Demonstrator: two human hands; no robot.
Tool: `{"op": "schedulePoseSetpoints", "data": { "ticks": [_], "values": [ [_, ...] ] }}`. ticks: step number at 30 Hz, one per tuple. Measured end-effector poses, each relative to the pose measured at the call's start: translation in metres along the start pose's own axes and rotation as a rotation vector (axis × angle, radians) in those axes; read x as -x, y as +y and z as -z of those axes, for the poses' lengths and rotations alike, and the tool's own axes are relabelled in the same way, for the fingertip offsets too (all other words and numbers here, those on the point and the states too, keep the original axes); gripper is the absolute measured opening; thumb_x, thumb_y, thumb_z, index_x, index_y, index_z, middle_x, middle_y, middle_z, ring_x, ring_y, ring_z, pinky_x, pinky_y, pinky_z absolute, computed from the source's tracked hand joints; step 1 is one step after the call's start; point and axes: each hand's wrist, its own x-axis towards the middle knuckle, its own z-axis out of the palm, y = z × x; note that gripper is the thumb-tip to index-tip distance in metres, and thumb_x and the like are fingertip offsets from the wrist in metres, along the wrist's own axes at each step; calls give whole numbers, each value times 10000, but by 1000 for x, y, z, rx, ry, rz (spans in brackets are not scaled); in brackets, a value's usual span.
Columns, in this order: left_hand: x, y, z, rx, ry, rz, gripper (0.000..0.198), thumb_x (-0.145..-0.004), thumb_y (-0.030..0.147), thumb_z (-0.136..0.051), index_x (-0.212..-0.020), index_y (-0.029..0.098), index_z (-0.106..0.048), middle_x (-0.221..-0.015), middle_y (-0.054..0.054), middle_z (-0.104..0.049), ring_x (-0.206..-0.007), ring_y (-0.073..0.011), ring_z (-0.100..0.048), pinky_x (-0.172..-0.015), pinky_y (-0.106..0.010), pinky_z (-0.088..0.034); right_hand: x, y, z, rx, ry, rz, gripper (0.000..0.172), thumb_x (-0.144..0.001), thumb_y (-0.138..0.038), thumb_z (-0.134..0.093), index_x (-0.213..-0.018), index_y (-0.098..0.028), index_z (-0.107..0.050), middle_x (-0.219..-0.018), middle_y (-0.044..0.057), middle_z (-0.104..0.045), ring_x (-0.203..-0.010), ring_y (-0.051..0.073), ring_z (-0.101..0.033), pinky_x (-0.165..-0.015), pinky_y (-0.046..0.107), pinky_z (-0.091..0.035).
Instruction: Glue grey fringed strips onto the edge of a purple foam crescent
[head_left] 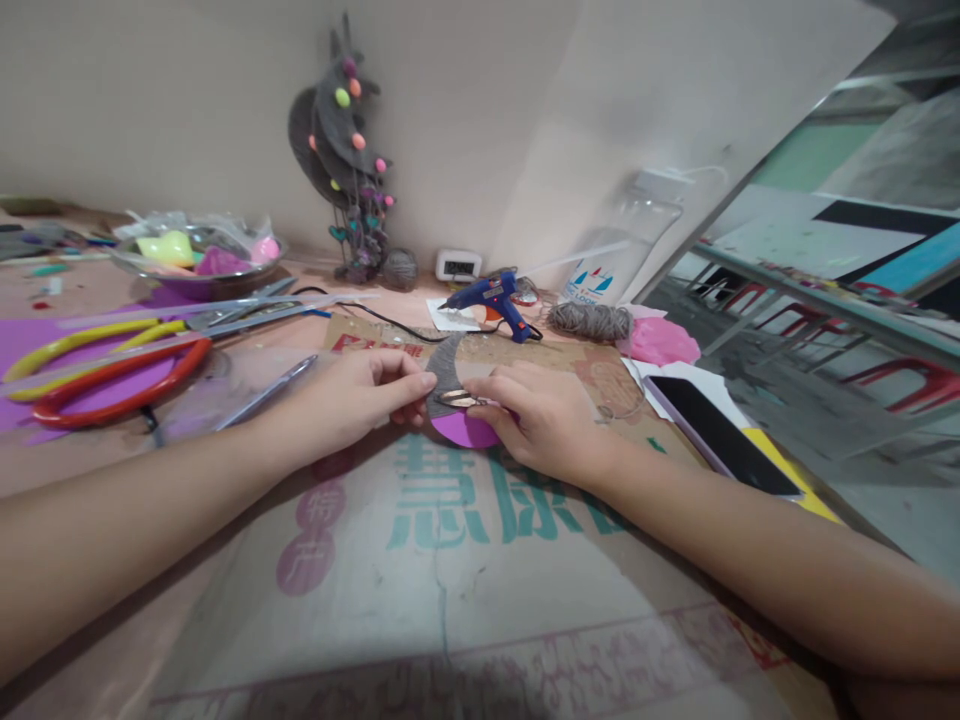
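Left hand (386,387) is pinching the left edge of a grey crescent piece (445,366), thumb on the near side. Right hand (540,408) is gripping a small metal clip-like tool (457,399) by its right end; the tool is lying across the crescent's lower part. A purple piece (465,429) with a rounded near edge is showing under the crescent, between the two hands. All this is sitting over the middle of a printed cardboard sheet (375,620) on the table (79,292). Whether the tool is biting both layers: cannot tell, fingers are blocking the view.

Step in hand seems to be fitting the grey piece and the purple one together. To be doing it well, the left hand should be bracing the crescent close to the tool, since the thin tip is likely to be bending. The right hand should be holding the tool flat and squeezing lightly; hard pressure could be creasing the purple piece. Checking the curved edges from above should be helping, as the right fingers are hiding the right side. Forearms are best resting on the cardboard for steadiness. A blue glue gun (496,296) is lying just beyond, nozzle pointing left, so fingers should be avoiding its tip.
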Motion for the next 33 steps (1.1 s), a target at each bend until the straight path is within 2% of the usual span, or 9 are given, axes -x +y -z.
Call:
{"op": "schedulePoseSetpoints", "data": {
  "ticks": [6,13,19,23,33],
  "values": [
    [0,-1,0,-12,4,-6,266,-823,341,-554,-617,173,-574,-569,29,-615,-542,-90,-541,-558,-201,-431,0,0,0,-9,3,-17,168,-910,-217,-477,-968,-163,-626,-745,29,-625,-675,159,-518,-596,275,-348],
    [0,-4,0,41,-4,6,255,-828,344,-560,-639,172,-568,-579,33,-610,-548,-86,-542,-563,-199,-428,1,1,3,-143,127,-72,172,-885,-241,-538,-992,-128,-610,-846,50,-663,-747,150,-570,-684,255,-422],
    [0,-2,1,54,27,-12,251,-830,340,-557,-651,165,-565,-584,33,-594,-557,-86,-529,-569,-202,-422,3,5,7,-63,53,-15,159,-886,-219,-511,-979,-139,-611,-755,37,-619,-653,148,-513,-619,267,-386],
    [-1,-4,1,70,29,-17,252,-831,352,-552,-660,167,-567,-584,35,-586,-559,-89,-528,-580,-212,-421,3,7,8,-32,18,22,161,-895,-222,-493,-980,-149,-608,-745,32,-605,-664,151,-506,-621,271,-373],
    [1,-1,0,57,37,-20,258,-818,356,-557,-639,170,-555,-578,21,-589,-556,-104,-531,-571,-227,-425,3,1,5,-35,-28,2,180,-914,-221,-448,-993,-159,-597,-764,38,-614,-690,160,-508,-617,276,-349]
  ]
}}
